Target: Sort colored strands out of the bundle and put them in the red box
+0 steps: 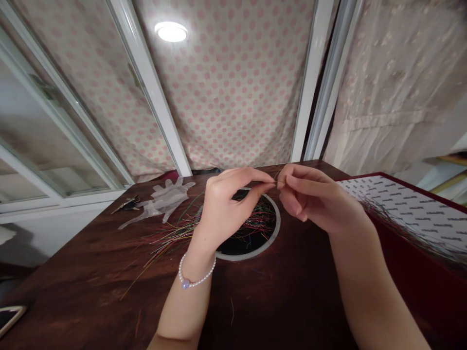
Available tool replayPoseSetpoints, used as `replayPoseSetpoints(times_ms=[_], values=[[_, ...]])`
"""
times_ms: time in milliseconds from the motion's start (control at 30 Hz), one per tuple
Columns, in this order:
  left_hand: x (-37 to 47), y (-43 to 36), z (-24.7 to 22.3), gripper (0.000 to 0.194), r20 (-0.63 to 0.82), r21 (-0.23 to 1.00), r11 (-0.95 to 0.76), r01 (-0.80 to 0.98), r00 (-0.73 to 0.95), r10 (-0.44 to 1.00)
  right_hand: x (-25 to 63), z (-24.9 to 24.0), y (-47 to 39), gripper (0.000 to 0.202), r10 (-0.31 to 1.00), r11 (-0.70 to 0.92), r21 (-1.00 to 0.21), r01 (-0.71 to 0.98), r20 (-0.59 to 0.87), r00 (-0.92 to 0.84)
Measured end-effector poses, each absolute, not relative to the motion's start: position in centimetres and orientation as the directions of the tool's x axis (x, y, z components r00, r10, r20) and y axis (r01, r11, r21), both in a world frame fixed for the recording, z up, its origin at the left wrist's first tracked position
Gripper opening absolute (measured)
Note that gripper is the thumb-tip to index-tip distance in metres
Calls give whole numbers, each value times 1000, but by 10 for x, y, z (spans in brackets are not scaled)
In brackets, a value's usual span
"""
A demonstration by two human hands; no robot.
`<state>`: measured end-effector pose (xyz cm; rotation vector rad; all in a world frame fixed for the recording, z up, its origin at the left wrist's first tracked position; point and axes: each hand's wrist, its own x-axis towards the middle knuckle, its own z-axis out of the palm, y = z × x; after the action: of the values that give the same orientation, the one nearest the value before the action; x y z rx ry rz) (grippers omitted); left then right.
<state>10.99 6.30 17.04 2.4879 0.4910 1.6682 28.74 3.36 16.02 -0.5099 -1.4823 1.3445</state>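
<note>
My left hand (233, 199), with a pearl bracelet (197, 282) on its wrist, pinches a very thin wire (276, 182) between thumb and index finger. Close beside it on the right, my right hand (310, 194) pinches the same thin strand, its other fingers curled. The two pinches nearly meet above the edge of a round black tray (239, 247) with a pale rim. Thin coloured wires (175, 233) lie across the tray and spread left onto the dark wooden table (109, 262). My left hand hides part of the tray and the bundle.
A clear plastic glove (166, 197) and some keys (127, 204) lie at the back left. On the right is a dark red box (408, 257) with a printed white lining and more thin wires. A phone (10, 318) rests at the left edge. Loose wire bits lie in front.
</note>
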Motion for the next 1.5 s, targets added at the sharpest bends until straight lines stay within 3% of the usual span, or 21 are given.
replayPoseSetpoints(times_ms=[167,300,433,533,667,1100,1267,1500], values=[[110,60,170,9,876,313,-927,207,313,366,284,157,36,13,802,272,-891,-364,419,-426],[110,58,170,7,846,414,-890,190,282,454,280,158,34,13,822,368,-884,-288,455,-343],[112,57,170,8,824,488,-857,165,236,515,272,160,28,14,789,603,-798,-9,598,-140],[113,57,170,7,812,523,-839,152,209,545,267,159,24,11,656,713,-613,339,755,-15],[114,58,169,8,796,555,-822,129,204,570,266,158,22,11,535,691,-418,590,844,-29],[116,59,165,6,790,552,-805,216,173,588,268,157,25,8,353,593,-151,791,932,-87],[116,61,164,8,827,471,-833,290,184,532,268,158,25,8,370,586,-160,794,925,-87],[114,62,165,14,850,264,-902,342,360,385,269,159,22,11,504,659,-377,651,864,-10]])
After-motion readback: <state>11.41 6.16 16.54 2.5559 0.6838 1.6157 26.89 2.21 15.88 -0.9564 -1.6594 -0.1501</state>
